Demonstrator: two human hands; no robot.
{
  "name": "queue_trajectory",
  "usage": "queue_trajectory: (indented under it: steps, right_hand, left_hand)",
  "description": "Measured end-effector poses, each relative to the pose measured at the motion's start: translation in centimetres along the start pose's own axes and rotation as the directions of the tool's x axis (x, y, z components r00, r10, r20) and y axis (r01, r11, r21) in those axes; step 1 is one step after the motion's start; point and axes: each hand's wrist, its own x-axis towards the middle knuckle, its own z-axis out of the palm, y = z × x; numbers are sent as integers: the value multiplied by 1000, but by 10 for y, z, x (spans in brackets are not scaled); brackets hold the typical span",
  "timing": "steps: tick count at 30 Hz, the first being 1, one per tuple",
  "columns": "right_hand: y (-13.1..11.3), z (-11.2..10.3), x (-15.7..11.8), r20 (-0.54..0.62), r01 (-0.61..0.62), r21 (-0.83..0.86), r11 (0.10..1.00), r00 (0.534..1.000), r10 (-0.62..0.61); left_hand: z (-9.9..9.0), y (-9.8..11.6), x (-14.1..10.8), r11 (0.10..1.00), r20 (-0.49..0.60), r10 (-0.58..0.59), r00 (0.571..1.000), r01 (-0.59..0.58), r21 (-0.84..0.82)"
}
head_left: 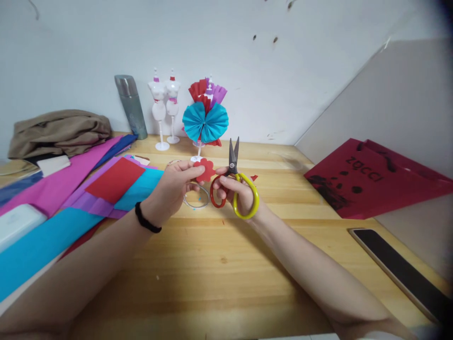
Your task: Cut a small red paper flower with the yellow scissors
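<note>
Between its thumb and fingers my left hand (177, 184) pinches a red scalloped paper flower (205, 170). Close beside it, my right hand (240, 191) holds a pair of scissors (252, 196) with one yellow and one red handle. The scissor blades point up and stand slightly apart. A fingertip of the right hand comes very near the flower's edge; whether it touches I cannot tell. Under the hands a thin white ring (197, 206) lies on the wooden table (226, 269). Small red paper scraps (254, 178) lie just right of the scissors.
Behind the hands stands a mini mannequin dressed in pleated blue paper (205, 122), with two bare white mannequins (159, 111) and a bottle (131, 106) to its left. Coloured paper sheets (115, 179) and brown cloth (62, 130) cover the left. A red bag (375, 179) and phone (396, 269) are right.
</note>
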Motion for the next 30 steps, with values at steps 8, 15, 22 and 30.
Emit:
queue_trajectory:
  steps: [8, 15, 22, 30]
  right_hand:
    - [-2, 6, -3, 33, 113, -18, 993, 993, -112]
    - [-3, 10, -3, 43, 146, -86, 986, 989, -143]
    - [-16, 11, -2, 102, 137, -133, 982, 987, -124]
    - [-30, 6, -5, 198, 161, -262, 952, 974, -110]
  left_hand:
    - [2, -7, -1, 1000, 80, -19, 997, 18, 22]
    - [9, -14, -3, 999, 152, 5, 988, -10, 36]
    - [9, -8, -7, 996, 165, -6, 986, -9, 89]
    - [6, 13, -12, 963, 239, -38, 970, -29, 268]
